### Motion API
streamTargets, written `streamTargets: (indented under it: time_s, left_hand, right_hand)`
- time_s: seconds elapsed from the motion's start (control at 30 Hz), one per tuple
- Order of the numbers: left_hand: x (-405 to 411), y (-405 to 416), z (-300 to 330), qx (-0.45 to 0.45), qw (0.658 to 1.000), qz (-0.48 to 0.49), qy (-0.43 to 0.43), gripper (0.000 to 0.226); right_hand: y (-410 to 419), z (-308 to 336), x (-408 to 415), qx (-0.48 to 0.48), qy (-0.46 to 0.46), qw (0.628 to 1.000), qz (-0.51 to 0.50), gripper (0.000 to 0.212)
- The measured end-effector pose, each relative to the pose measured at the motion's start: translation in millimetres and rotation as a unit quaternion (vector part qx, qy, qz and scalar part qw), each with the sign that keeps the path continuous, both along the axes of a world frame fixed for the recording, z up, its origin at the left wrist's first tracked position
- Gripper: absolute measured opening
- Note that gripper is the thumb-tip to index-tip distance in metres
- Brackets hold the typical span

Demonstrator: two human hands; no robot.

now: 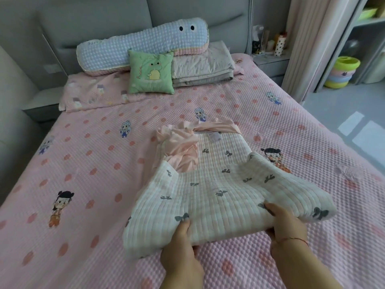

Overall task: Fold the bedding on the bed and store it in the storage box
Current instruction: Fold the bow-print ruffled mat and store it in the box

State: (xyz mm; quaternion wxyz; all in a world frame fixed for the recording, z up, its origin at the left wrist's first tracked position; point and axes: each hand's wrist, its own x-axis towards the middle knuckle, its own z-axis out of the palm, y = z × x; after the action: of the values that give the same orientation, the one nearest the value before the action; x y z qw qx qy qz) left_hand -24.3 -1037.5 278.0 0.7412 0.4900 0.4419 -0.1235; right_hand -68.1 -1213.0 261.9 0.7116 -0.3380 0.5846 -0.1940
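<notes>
Bed [87,205] fills most of the view, covered by a pink dotted sheet with cartoon figures; wide bare stretches lie to the left of the work area and between it and the pillows. Headboard [104,21] is grey and padded. Floor [341,105] shows past the bed's right edge. At the head end a long blue bolster [141,46] leans on the headboard, a folded grey quilt [200,65] sits below its right end, and a green cushion [151,74] stands in front of both.

Pad [218,184], white quilted with grey bows and a pink skirt bunched at its far side, lies near the foot, partly folded, its right edge rolled over. Left hand [181,247] grips the near edge, thumb on top. Right hand [287,226] grips the near right fold, fingers curled under it.
</notes>
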Motion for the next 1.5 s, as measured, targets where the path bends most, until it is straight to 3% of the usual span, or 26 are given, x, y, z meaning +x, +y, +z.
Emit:
streamTargets:
  time_s: [0.23,0.43,0.63,0.73,0.83,0.9,0.93,1.03,1.1,1.13,1.17,1.23,1.33,1.4,1.5]
  left_hand:
    - [15,-16,42,-0.001,0.994,-0.008,-0.105,0.031]
    - [88,-41,45,0.015,0.994,0.005,-0.105,0.017]
    - [190,-75,49,0.068,0.988,-0.034,-0.131,0.017]
    - [263,-101,47,0.13,0.98,-0.071,-0.136,0.018]
    - [333,-115,33,0.143,0.963,-0.125,-0.193,0.026]
    - [361,-115,9,0.191,0.92,-0.232,-0.253,0.033]
    - [364,-113,-7,0.257,0.879,-0.297,-0.272,0.037]
    - [344,-100,-74,0.444,0.716,-0.463,-0.276,0.047]
    - [326,-87,-121,0.541,0.584,-0.575,-0.186,0.058]
    - [320,-81,-141,0.573,0.529,-0.612,-0.131,0.062]
    - [316,-77,-156,0.592,0.495,-0.629,-0.095,0.064]
    - [316,-79,-165,0.619,0.48,-0.616,-0.08,0.061]
    - [330,-94,-159,0.677,0.459,-0.558,-0.138,0.052]
    - [348,-97,-163,0.684,0.439,-0.559,-0.161,0.06]
    - [373,-84,-188,0.666,0.454,-0.584,-0.099,0.072]
  right_hand:
    - [-7,50,10,-0.103,-0.051,0.993,-0.001,0.014]
    - [-27,67,76,-0.145,-0.044,0.988,0.038,0.02]
    - [-68,66,178,-0.185,-0.026,0.978,0.091,0.021]
    - [-95,65,240,-0.236,-0.024,0.957,0.165,0.029]
    - [-123,43,281,-0.367,-0.008,0.897,0.247,0.023]
    - [-135,13,281,-0.468,0.083,0.82,0.32,0.018]
    - [-140,-7,276,-0.502,0.136,0.775,0.36,0.023]
    - [-151,-75,253,-0.527,0.262,0.63,0.507,0.045]
    - [-157,-115,245,-0.488,0.287,0.58,0.586,0.054]
    - [-159,-129,244,-0.468,0.287,0.571,0.61,0.056]
    - [-163,-140,246,-0.46,0.286,0.567,0.621,0.057]
    - [-169,-149,255,-0.468,0.287,0.553,0.627,0.058]
    - [-174,-149,277,-0.507,0.288,0.523,0.622,0.059]
    - [-174,-149,296,-0.524,0.282,0.51,0.621,0.059]
    - [-173,-161,322,-0.503,0.293,0.489,0.65,0.059]
